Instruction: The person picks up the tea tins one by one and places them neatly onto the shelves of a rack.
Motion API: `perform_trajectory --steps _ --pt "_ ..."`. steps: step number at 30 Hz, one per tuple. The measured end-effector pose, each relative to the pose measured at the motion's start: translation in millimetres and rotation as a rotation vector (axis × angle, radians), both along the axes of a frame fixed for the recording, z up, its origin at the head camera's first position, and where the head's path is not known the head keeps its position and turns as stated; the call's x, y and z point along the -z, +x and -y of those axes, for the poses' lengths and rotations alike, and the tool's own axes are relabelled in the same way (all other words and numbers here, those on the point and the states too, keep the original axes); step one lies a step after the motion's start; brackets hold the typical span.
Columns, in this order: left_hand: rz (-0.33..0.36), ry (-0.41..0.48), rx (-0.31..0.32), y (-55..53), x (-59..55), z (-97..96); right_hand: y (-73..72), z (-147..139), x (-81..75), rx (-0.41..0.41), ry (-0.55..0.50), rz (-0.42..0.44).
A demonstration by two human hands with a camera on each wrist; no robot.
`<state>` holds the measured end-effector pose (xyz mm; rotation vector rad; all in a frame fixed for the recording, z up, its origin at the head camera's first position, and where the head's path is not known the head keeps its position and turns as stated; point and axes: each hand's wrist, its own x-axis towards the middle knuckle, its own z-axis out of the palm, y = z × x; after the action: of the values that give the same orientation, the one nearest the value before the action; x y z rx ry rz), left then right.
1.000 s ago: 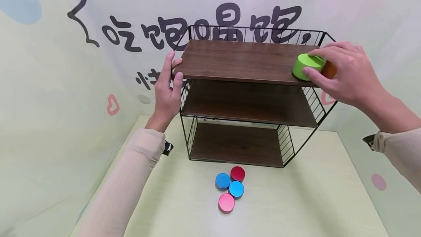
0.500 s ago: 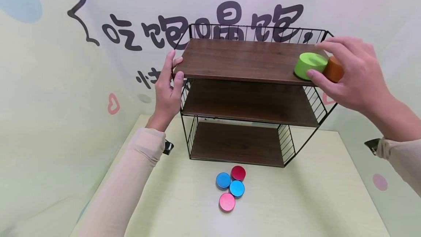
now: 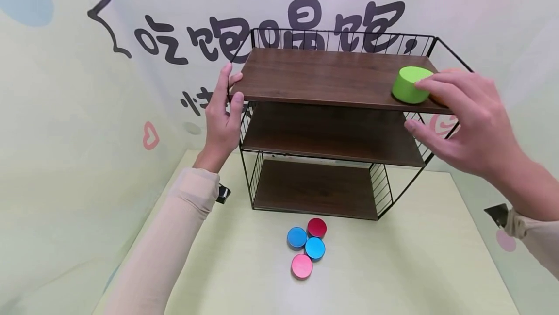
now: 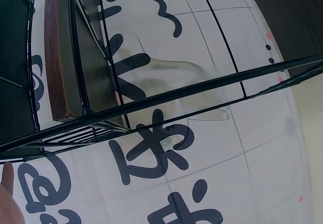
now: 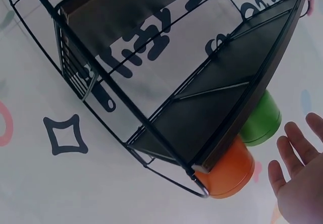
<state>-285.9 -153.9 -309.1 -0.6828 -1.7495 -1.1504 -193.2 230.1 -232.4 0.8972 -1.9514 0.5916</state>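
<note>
A three-tier rack [image 3: 319, 74] with dark wood shelves and black wire sides stands on the pale table. My left hand [image 3: 221, 123] grips the top shelf's left end, thumb at the front edge and fingers around the wire side. On the right end of that shelf sits a round green container [image 3: 405, 87]. Beside it is an orange container [image 5: 229, 171], mostly hidden behind my right hand [image 3: 478, 123] in the head view. The right hand holds nothing; its fingers are spread and its thumb is off the green container. The right wrist view shows a gap between fingers and containers.
In front of the rack on the table [image 3: 371, 266] lie several round lids or discs: a red one [image 3: 317, 228], a pink one [image 3: 302, 266], a darker blue one [image 3: 297, 238] and a lighter blue one [image 3: 315, 248]. A printed curtain [image 3: 109, 87] surrounds the table.
My right hand has let go of the green container and drawn back, lower and toward me, its thumb now below the shelf edge. The left hand has kept its grip.
</note>
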Motion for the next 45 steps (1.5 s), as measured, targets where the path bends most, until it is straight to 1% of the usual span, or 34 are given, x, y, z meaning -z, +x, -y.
perform_trajectory --steps 4,8,10,13,18,22,25,29,33,37,45 --pt "0.005 0.002 -0.001 1.7 -1.5 -0.4 6.6 7 6.1 -0.039 -0.005 -0.011" --pt "0.021 0.0 -0.004 -0.4 0.5 0.9 11.7 13 15.5 -0.069 -0.002 -0.012" --pt "0.025 0.0 -0.001 -2.7 2.3 1.8 13.4 16 22.2 -0.089 0.002 -0.017" --pt "0.02 0.01 0.005 -5.8 4.4 2.5 16.0 21 33.4 -0.117 0.038 -0.016" --pt "0.018 0.021 0.002 -6.3 4.5 1.3 17.6 24 55.8 -0.149 0.114 0.024" --pt "0.021 0.019 0.001 -5.9 5.0 1.6 16.5 25 79.7 -0.149 0.163 0.077" --pt "0.018 0.024 0.014 -4.9 4.7 1.6 17.1 27 100.1 -0.144 0.179 0.134" --pt "0.012 0.026 0.025 -3.8 3.9 1.1 20.5 28 126.3 -0.122 0.194 0.242" --pt "0.013 0.026 0.023 -4.8 4.6 0.8 24.4 28 148.3 -0.101 0.22 0.352" --pt "0.013 0.033 0.025 -6.7 6.1 1.1 27.4 31 168.4 -0.104 0.227 0.407" --pt "0.008 0.038 0.032 -6.3 6.3 0.3 36.7 39 209.1 -0.095 0.213 0.459"
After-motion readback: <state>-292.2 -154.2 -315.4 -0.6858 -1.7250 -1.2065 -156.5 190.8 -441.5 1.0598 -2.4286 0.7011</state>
